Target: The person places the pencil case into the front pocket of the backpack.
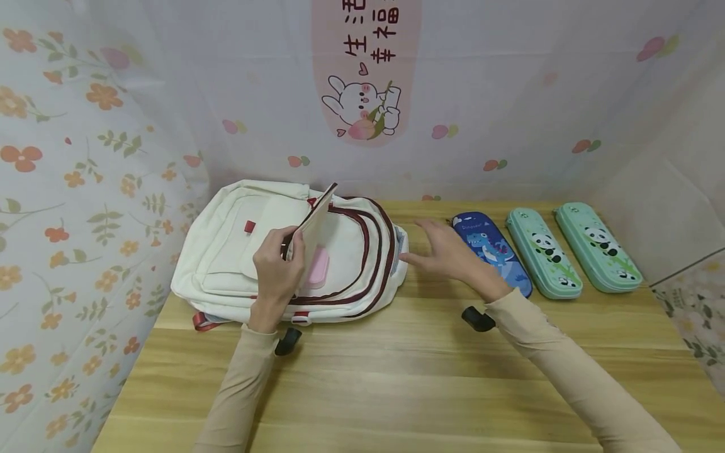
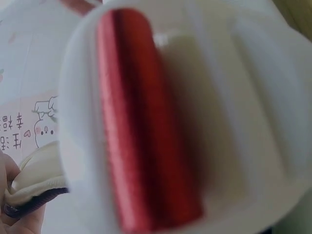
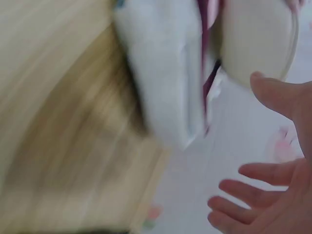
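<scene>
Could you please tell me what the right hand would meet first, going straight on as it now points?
The right hand would probably meet the white backpack first, at its nearest end; its height is unclear, so it might pass above.

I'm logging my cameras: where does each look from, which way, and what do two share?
Head: worn on the head, facing forward and down over the backpack and table; left hand pinching the flap, right hand and sleeves show.
Left wrist: worn there, facing the backpack's blurred red strip up close; part of the left hand shows at lower left.
Right wrist: worn there, facing the table, backpack and curtain; the right hand shows.
Shared: head and left wrist both show the curtain's rabbit print.
</scene>
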Available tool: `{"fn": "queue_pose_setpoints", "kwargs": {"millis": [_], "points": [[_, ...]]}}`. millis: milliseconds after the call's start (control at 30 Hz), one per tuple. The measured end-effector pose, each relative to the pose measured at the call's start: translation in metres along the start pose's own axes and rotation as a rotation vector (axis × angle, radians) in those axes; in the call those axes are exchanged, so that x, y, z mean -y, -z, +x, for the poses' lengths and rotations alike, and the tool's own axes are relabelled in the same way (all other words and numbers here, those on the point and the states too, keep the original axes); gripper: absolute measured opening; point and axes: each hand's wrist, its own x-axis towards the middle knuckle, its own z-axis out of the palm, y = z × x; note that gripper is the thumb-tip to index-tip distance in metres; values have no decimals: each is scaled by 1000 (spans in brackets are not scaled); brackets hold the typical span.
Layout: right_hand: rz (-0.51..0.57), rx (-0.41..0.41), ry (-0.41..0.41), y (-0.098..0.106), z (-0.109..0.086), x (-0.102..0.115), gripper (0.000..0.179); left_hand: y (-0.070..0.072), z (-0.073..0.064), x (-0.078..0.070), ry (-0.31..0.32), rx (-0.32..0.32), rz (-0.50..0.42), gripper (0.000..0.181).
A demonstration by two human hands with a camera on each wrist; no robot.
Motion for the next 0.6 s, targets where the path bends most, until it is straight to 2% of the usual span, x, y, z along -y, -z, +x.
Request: {"fn": "queue_pose_setpoints", "kwargs": {"millis": [200,367,600], "points": [[-69,-68,-203,9,-32,-45,93,-3,0,0,0,11,-7,12],[-93,-101,-301,12,-59,-75,99,-5,-1,-1,3,17,-7,13],[-118,-69,-418,4,-93,-100,111,-5,-1,1,-1,3,-13,12]]}}
